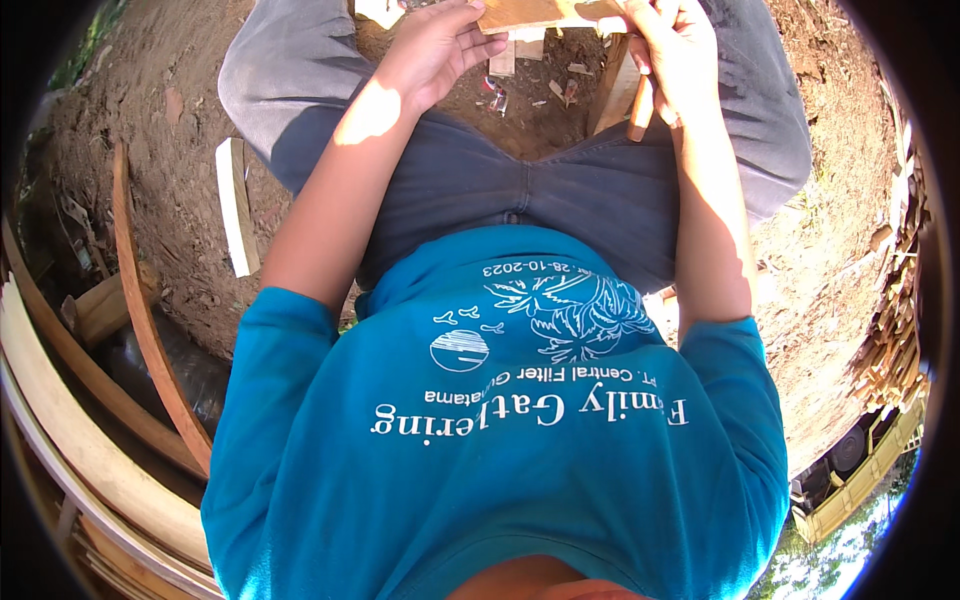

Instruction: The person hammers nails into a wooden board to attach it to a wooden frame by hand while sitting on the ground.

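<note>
At the top edge of the head view, a flat brown piece of wood spans between my two hands, its far part cut off by the frame. My left hand grips its left end, thumb on top and the other fingers bent below. My right hand pinches the right end. A brown wooden handle points down beneath the right palm, apparently held in the same hand; what it belongs to is hidden. Behind it, a wooden block stands between my legs.
Pale offcuts and chips lie on the dirt between my legs. A short pale wood strip lies left of my thigh. Long curved-looking boards run along the lower left. Stacked wood strips and a yellow vehicle appear at right.
</note>
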Tool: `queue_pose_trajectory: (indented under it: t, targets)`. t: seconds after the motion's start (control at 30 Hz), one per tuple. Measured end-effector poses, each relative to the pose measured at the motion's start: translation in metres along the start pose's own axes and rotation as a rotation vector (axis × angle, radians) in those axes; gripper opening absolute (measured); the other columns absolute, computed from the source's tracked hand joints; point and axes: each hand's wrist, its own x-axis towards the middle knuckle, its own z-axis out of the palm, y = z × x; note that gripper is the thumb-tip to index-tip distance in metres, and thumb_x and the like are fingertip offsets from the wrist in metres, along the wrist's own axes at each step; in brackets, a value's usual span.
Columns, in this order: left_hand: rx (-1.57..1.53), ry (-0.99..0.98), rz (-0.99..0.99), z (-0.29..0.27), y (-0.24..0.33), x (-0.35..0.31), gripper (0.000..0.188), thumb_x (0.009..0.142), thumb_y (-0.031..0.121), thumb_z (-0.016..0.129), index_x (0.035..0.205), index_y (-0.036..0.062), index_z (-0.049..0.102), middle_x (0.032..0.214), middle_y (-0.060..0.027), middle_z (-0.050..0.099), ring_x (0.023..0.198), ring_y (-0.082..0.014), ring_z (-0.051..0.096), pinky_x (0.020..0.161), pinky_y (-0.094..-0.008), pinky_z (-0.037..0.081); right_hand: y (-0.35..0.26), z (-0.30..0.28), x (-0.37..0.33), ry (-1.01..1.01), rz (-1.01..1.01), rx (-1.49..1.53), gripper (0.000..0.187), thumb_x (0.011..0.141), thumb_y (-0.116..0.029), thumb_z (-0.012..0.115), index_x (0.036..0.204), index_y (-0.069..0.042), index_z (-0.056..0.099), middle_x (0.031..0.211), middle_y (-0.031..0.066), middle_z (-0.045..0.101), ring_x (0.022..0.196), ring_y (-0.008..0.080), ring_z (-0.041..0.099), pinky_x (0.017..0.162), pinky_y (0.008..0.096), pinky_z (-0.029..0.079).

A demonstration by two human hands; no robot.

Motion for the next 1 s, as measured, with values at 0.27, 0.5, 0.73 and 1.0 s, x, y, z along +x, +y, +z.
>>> queue_pose_trajectory:
  t: [0.27,0.5,0.73,1.0]
  targets:
    - [0.025,-0.013,0.06,0.026,0.018,0.044,0.029,0.106,0.015,0.052,0.128,-0.0018,0.059,0.119,-0.0162,0.071,0.105,-0.0231,0.071,0.092,-0.0361,0.059,0.021,-0.021,0.028,0.064,0.108,0.006,0.018,0.094,-0.012,0.075,0.106,-0.006,0.063,0.082,0.0007,0.067,0.064,0.007,0.062,0.047,0.019,0.04]
    - [1.013,0.188,-0.064,-0.015,-0.035,0.068,0.047,0.094,0.007,0.062,0.14,0.0071,0.054,0.127,-0.0131,0.066,0.096,-0.0227,0.066,0.089,-0.0396,0.055,0.031,-0.032,0.038,0.089,0.126,0.02,0.02,0.094,-0.011,0.072,0.11,-0.004,0.063,0.082,0.003,0.068,0.065,0.0084,0.065,0.046,0.0196,0.041]
    - [2.526,-0.567,0.795,-0.027,-0.064,0.103,0.046,0.08,0.01,0.071,0.123,0.0188,0.056,0.12,-0.004,0.057,0.116,-0.0246,0.058,0.089,-0.0384,0.052,0.032,-0.032,0.041,0.117,0.202,0.012,0.011,0.094,-0.007,0.071,0.102,-0.003,0.064,0.086,0.0045,0.068,0.068,0.0115,0.067,0.054,0.0228,0.05]
    - [2.266,-0.84,0.982,-0.029,-0.045,0.116,0.034,0.08,0.01,0.07,0.112,0.0166,0.062,0.122,-0.0028,0.061,0.119,-0.0244,0.058,0.094,-0.0379,0.051,0.054,-0.041,0.048,0.108,0.084,0.06,0.017,0.092,-0.006,0.073,0.107,-0.002,0.065,0.087,0.0022,0.066,0.077,0.0104,0.062,0.067,0.026,0.051]
